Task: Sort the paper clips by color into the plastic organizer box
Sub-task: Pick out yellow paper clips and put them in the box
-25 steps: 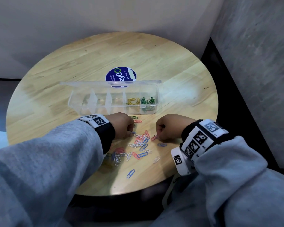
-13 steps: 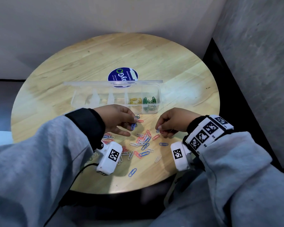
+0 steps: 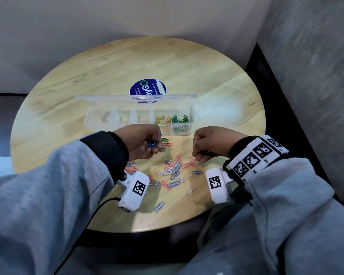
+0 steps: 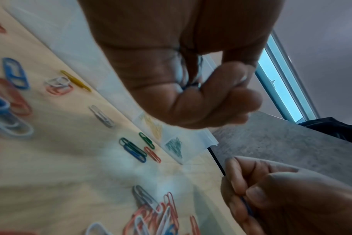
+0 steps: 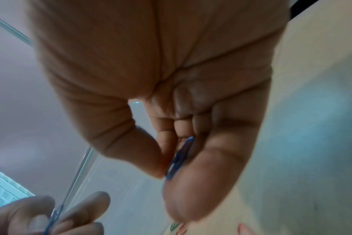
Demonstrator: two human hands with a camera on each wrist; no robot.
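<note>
A clear plastic organizer box [image 3: 99, 124] stands open across the middle of the round table, with yellow clips [image 3: 162, 120] and green clips [image 3: 180, 119] in its two right compartments. Loose red, blue and white paper clips [image 3: 174, 171] lie scattered near the front edge. My left hand [image 3: 147, 142] is lifted above them, fingers curled round blue clips [image 3: 152, 144]. My right hand [image 3: 204, 144] hovers to the right and pinches a blue clip [image 5: 180, 157] between thumb and fingers.
The box lid [image 3: 135, 96] stands up behind the compartments. A round blue sticker [image 3: 147, 90] is on the wooden table [image 3: 187, 66] beyond it. A grey wall [image 3: 306, 76] rises close on the right. One green clip [image 3: 164, 139] and one red clip [image 3: 168, 144] lie beside the box.
Both hands have risen off the clip pile. The left hand has turned palm-side up with blue clips in it. The right hand has lifted with a blue clip.
</note>
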